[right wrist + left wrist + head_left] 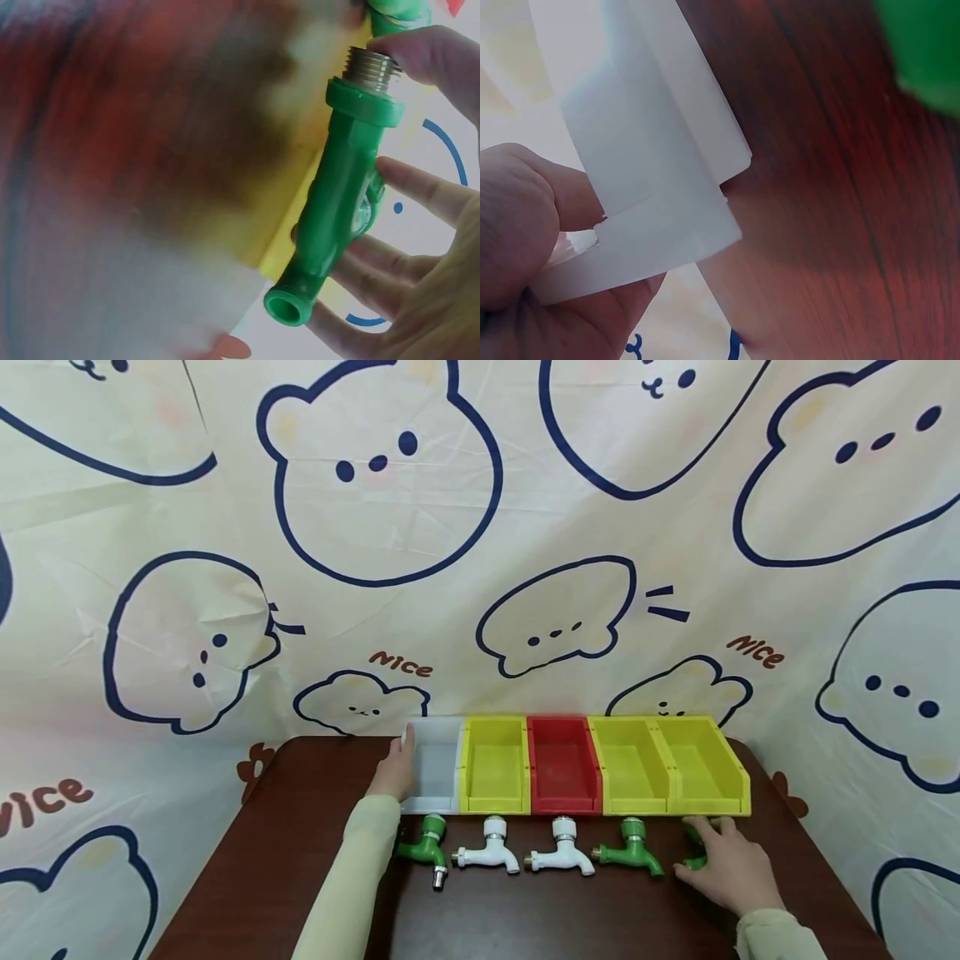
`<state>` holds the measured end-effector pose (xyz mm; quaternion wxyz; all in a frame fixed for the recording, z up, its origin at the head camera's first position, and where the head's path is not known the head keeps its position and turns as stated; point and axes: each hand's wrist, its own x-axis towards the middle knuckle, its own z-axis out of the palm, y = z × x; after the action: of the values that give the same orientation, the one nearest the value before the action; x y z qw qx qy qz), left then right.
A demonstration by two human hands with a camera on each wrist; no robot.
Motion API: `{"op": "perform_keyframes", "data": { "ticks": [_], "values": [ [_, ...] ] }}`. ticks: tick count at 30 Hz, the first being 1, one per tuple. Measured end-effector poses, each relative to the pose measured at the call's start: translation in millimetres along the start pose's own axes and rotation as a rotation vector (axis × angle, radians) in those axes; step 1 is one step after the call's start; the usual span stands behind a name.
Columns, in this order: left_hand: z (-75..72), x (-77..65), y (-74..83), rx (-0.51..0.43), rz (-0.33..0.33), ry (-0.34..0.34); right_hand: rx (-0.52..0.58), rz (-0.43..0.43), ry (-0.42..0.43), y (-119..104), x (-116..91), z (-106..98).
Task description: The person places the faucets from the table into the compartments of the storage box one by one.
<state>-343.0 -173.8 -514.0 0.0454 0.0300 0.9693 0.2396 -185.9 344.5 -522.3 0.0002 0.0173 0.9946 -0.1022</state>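
Observation:
At the left end of a row of bins, my left hand (396,772) grips the left wall of the white bin (437,768). The left wrist view shows the thumb and fingers (611,315) on opposite sides of that wall. My right hand (731,868) holds a green tap (334,180) in front of the rightmost yellow bin (705,764). Its thumb is at the metal threaded end, and the other fingers lie along the tap's body and handle. In the head view the hand covers most of this tap.
Between the hands stand a yellow bin (495,768), a red bin (565,768) and another yellow bin (632,768). Before them on the brown table (480,922) lie two white taps (491,852) and two green taps (633,852). A patterned cloth (450,635) hangs behind.

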Motion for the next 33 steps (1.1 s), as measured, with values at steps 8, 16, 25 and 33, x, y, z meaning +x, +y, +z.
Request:
{"op": "perform_keyframes", "data": {
  "ticks": [8,16,25,33],
  "values": [
    [-2.1,-1.7,-3.8,0.015,0.011,0.011,0.012,-0.048,0.163,-9.3,-4.0,-13.3],
    [-3.7,-4.9,-1.2,0.03,0.018,0.027,0.027,-0.056,0.21,-8.6,11.1,-37.3],
    [-5.5,-5.6,-3.7,0.028,0.009,0.044,-0.01,-0.118,0.218,-1.7,45.6,-59.4],
    [-1.3,-3.4,-1.3,0.017,0.013,0.031,-0.024,-0.163,0.179,4.1,65.6,-70.5]
  ]
}}
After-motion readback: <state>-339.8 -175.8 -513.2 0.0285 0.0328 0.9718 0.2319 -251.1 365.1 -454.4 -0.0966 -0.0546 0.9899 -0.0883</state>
